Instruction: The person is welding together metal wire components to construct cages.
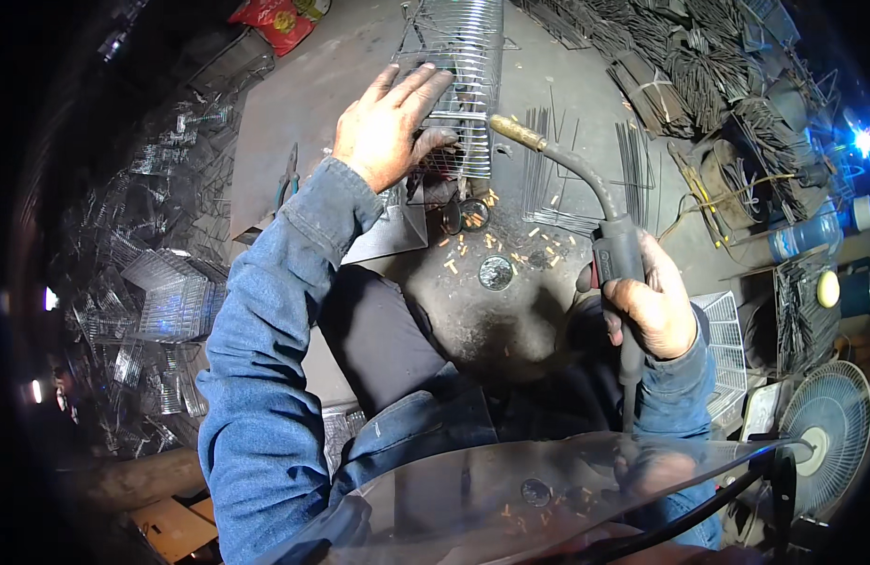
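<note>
My right hand (654, 303) is wrapped round the black handle of a welding torch (616, 250). The torch's bent neck reaches up and left, and its brass-coloured nozzle (518, 132) points at the side of a wire basket (472, 71). That basket is made of many thin, shiny parallel wires and stands on the grey worktable (308, 108). Against its left side lies my left hand (383, 127), fingers stretched out and thumb apart. Part of the basket's lower end is hidden by this hand.
Pliers (289, 177) lie left of my left hand. Loose metal rods (633, 169) rest right of the nozzle. Bundled wires (703, 56) fill the far right, finished-looking wire baskets (176, 297) the left. A fan (824, 424) stands lower right. A transparent visor (510, 490) crosses the bottom.
</note>
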